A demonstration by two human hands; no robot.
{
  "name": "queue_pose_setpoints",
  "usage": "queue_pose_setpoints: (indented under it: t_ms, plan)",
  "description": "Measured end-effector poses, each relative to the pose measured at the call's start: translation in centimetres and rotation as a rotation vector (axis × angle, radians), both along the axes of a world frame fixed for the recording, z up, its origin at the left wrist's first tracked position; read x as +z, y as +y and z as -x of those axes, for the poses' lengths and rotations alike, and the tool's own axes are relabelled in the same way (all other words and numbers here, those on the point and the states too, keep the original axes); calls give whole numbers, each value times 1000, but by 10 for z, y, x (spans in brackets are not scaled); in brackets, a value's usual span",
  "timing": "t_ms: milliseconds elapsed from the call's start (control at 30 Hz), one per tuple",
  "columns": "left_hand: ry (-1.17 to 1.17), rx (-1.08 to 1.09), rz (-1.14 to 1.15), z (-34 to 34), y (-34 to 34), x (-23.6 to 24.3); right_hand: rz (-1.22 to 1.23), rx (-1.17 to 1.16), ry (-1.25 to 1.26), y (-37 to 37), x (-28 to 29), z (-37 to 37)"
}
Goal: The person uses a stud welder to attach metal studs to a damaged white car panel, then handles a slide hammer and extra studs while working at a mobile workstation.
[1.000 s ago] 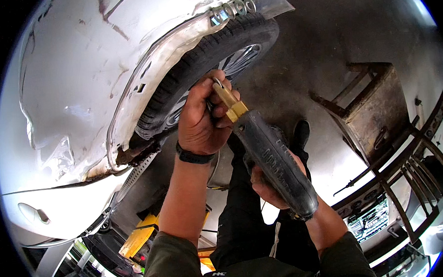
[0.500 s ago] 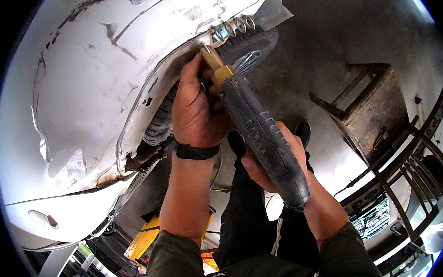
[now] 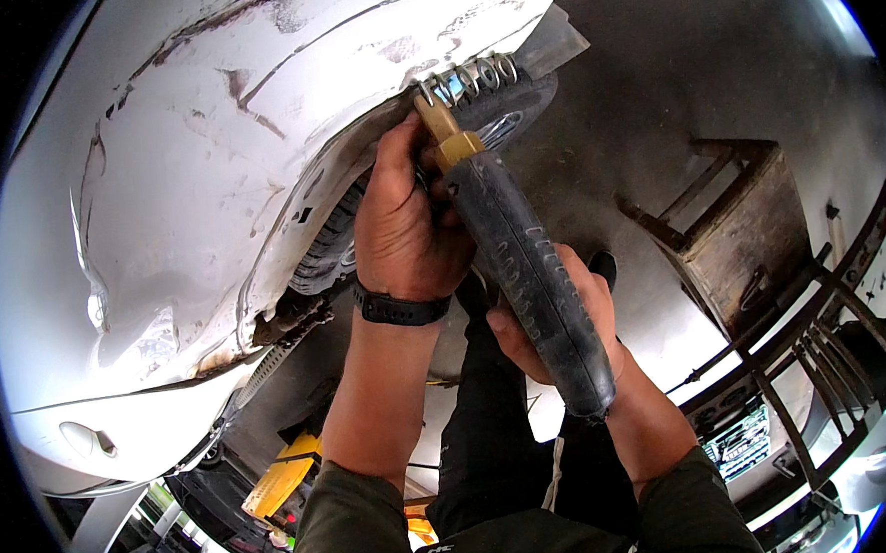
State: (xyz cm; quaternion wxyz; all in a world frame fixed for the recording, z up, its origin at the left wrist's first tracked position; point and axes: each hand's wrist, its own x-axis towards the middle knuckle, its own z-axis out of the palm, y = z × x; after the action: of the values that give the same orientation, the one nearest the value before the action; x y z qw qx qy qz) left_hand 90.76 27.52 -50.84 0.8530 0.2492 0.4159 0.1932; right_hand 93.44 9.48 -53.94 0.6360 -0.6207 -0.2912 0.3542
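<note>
My right hand (image 3: 588, 294) is wrapped round the black handle of a dent-pulling spot welder (image 3: 531, 272). Its brass tip (image 3: 442, 128) points up and left, at the lip of a white car's dented body panel (image 3: 199, 199). Close beside that tip, my left hand (image 3: 400, 224), with a black band on its wrist, is closed, thumb up against the panel lip. Its other fingers are partly hidden behind the tool, so what they pinch does not show. Several metal rings (image 3: 467, 81) stand in a row along the panel edge, just right of the tip.
Tyres (image 3: 331, 244) sit under the panel, one behind my left hand. A worn stool (image 3: 736, 236) stands on the floor at the right, near a dark metal frame (image 3: 819, 377). A yellow object (image 3: 281, 477) lies at the lower left. My legs are below the tool.
Both hands' grips look the same. The brass tip and my left hand have shifted slightly right, up to the end of the ring row. The view of the panel has moved a little.
</note>
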Motion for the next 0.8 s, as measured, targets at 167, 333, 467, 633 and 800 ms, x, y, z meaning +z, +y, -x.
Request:
queue_pose_setpoints:
  t_ms: [167,333,467,633,800]
  plan:
    - [35,-31,-61,4,1,-3,-19,16,39,3,0,-2]
    - [-114,-46,47,9,9,-16,35,44,-156,0,-24,-9]
    - [-100,-33,46,10,10,-19,-8,29,-170,4,-31,-12]
    - [-95,-1,43,6,9,-19,-19,58,-171,3,-40,-14]
    - [-75,-6,38,8,10,-20,-21,91,-192,1,-46,-16]
